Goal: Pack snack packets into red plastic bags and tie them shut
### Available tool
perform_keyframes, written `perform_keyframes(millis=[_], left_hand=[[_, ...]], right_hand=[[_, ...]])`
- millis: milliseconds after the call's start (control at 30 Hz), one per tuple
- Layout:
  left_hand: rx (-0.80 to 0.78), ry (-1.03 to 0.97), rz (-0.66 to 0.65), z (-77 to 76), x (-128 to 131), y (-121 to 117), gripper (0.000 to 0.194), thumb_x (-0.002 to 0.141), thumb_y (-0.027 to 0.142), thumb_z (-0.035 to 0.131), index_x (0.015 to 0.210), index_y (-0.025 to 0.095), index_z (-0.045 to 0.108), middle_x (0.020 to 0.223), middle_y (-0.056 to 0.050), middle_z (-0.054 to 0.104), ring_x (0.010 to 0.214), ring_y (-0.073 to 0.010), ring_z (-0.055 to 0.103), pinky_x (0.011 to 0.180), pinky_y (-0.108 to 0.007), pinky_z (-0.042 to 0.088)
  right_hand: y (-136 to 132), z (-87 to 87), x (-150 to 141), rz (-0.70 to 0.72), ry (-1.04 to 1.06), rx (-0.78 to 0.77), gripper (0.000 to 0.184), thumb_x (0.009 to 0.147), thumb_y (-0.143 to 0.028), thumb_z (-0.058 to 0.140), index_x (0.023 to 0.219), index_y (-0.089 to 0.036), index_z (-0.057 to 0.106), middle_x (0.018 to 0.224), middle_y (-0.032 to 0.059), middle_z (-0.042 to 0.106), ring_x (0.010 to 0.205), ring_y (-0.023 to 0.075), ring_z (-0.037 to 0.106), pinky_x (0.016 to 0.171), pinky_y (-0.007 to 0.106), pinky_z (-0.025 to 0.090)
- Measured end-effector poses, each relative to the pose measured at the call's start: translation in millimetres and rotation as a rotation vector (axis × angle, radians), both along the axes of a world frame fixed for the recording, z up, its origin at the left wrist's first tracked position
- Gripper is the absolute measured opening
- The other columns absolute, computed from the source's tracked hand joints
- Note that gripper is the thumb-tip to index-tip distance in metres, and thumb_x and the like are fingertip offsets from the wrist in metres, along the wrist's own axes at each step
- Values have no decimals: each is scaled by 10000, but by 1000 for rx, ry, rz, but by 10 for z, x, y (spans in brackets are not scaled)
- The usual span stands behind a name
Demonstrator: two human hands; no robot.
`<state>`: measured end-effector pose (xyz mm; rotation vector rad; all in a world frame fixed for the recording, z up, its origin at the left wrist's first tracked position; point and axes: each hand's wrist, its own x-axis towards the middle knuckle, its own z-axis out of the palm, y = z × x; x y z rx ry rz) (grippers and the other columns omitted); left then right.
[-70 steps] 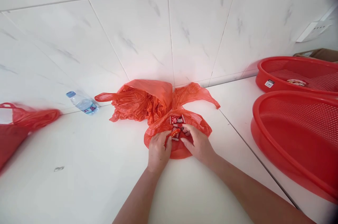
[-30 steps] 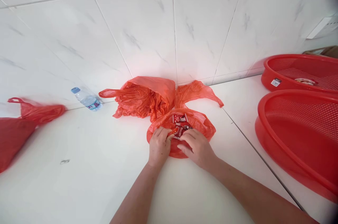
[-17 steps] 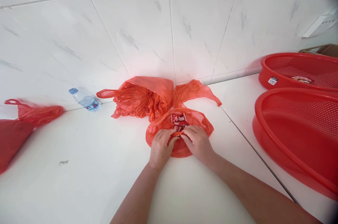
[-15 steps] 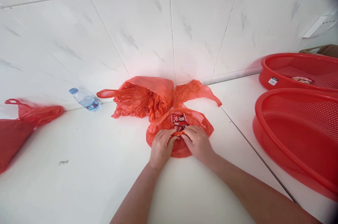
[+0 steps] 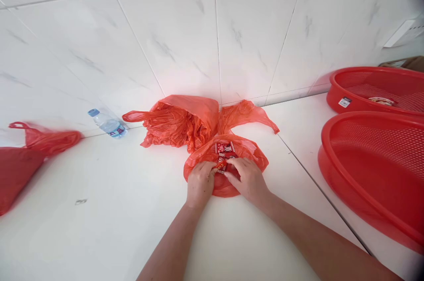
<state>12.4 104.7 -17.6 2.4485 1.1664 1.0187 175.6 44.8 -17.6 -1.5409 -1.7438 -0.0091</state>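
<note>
My left hand is closed in a pinch on a small red-orange packet with yellow marks. Just to its right, my right hand has thumb and forefinger apart, with the fingertips close to the packet's right end; whether they touch it is hard to tell. Both hands rest over a spread red plastic bag. Inside the bag lie several dark red and white wrapped snack packets, partly covered by my fingers.
Behind the bag, a heap of crumpled red plastic bags leans against the tiled wall. A water bottle stands left of it, and another red bag lies at the far left. Two red perforated baskets are on the right.
Half a second ago both hands pinched the red-orange packet. My right fingers have since parted from it, while my left hand still holds it. The view has shifted slightly.
</note>
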Motion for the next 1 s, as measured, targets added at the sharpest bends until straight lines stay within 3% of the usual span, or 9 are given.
perform_keyframes(millis=[133, 300, 367, 533, 767, 867, 1000], left_hand=[[-6, 18, 114, -37, -28, 55, 134, 866, 215, 522, 934, 200, 636, 906, -29, 686, 849, -197, 598, 754, -344, 495], [40, 25, 167, -44, -43, 84, 151, 842, 216, 553, 962, 185, 640, 942, -45, 687, 885, -224, 581, 810, -382, 489], [45, 4, 168, -39, -47, 78, 157, 844, 225, 552, 969, 185, 640, 954, -46, 688, 891, -221, 585, 815, -380, 491], [10, -28, 141, -32, -51, 60, 167, 861, 226, 525, 984, 202, 635, 945, -32, 692, 881, -200, 609, 788, -347, 504], [4, 18, 146, -64, -44, 97, 145, 854, 220, 531, 958, 201, 630, 921, -39, 697, 866, -213, 610, 784, -355, 509], [-26, 20, 153, -71, -37, 106, 145, 861, 217, 515, 966, 204, 614, 967, -47, 693, 897, -215, 616, 802, -354, 506], [-72, 57, 196, -82, -28, 101, 159, 875, 233, 488, 991, 207, 593, 976, -51, 691, 869, -218, 631, 751, -349, 513]], right_hand=[[-2, 22, 6, 26, -106, -93, 22, 816, -203, 597, 800, -205, 612, 746, 12, 626, 732, 188, 540, 676, 344, 463], [41, -11, 44, 105, -134, -72, 278, 744, -116, 641, 1003, -218, 628, 1057, 34, 653, 1000, 225, 546, 893, 420, 441], [47, -14, 55, 116, -117, -37, 300, 752, -108, 629, 1034, -211, 621, 1124, 46, 633, 1065, 229, 527, 941, 426, 417], [1, 67, 34, 104, -100, -62, 58, 821, -177, 578, 821, -196, 632, 873, 34, 642, 816, 178, 555, 771, 350, 452], [-161, 214, 74, 212, -222, -183, 114, 775, -291, 656, 852, -210, 632, 866, 26, 591, 853, 191, 493, 799, 363, 387], [-249, 178, 132, 213, -295, -216, 43, 781, -169, 604, 803, -204, 615, 808, 20, 554, 780, 168, 456, 751, 338, 366], [-346, 115, 188, 179, -345, -202, 225, 729, 31, 465, 656, -173, 523, 675, 4, 489, 664, 136, 381, 662, 291, 327]])
